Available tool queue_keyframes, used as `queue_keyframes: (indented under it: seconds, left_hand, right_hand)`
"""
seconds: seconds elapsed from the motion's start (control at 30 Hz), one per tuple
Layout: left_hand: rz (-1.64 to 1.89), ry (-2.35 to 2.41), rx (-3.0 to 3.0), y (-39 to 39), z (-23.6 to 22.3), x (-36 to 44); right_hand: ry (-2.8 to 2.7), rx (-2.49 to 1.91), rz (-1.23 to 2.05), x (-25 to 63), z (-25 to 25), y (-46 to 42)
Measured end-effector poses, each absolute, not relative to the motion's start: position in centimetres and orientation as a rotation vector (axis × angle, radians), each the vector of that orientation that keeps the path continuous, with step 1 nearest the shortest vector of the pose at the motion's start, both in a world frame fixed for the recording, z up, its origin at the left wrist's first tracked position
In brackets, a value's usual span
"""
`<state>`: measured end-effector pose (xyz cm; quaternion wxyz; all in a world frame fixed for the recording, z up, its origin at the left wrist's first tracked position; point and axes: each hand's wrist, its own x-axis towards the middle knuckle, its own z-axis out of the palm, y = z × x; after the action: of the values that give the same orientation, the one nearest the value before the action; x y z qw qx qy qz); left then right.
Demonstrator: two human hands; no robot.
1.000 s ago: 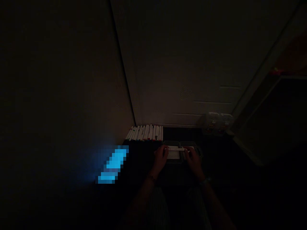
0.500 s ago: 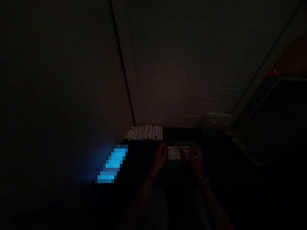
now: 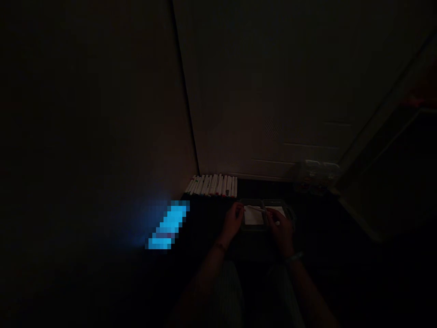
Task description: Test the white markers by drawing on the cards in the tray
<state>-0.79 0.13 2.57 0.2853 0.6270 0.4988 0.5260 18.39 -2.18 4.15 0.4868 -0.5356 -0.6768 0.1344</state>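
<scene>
In the dim light my right hand [image 3: 280,228] is closed around a slim white marker [image 3: 255,208], which points left across a clear plastic case. A pale end shows below the fingers. My left hand [image 3: 234,219] is at the left edge of the case, its fingers pinched close to the marker's tip. Whether they hold the tip or a small cap is too dark to tell. The clear case [image 3: 254,228] has two sections side by side, each with a flat white sheet or card [image 3: 251,218] in it.
A row of several white markers [image 3: 213,186] with coloured ends lies by the wall at the back left. A phone-like bright blue screen [image 3: 169,225], pixelated, glows on the left. Clear plastic containers [image 3: 316,175] stand at the back right on the dark surface.
The marker was held level between both hands; my right hand has since shifted its grip and tilted it, with its end showing below the fingers. The view has turned slightly left.
</scene>
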Motion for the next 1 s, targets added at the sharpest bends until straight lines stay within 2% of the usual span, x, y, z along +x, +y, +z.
queue_keyframes:
  seconds: [0.23,0.53,1.0]
  left_hand:
    - [1.393,1.337,1.762,0.0,2.7,-0.7]
    - [1.435,1.560,2.054,0.0,2.7,-1.3]
    - [1.422,1.496,1.868,1.4,0.6,-2.1]
  right_hand:
    - [-1.736,-1.307,0.265,18.1,3.5,-1.8]
    - [-1.966,-1.233,0.158,17.5,3.6,-2.2]
    - [-2.198,-1.072,0.061,16.3,3.9,-2.9]
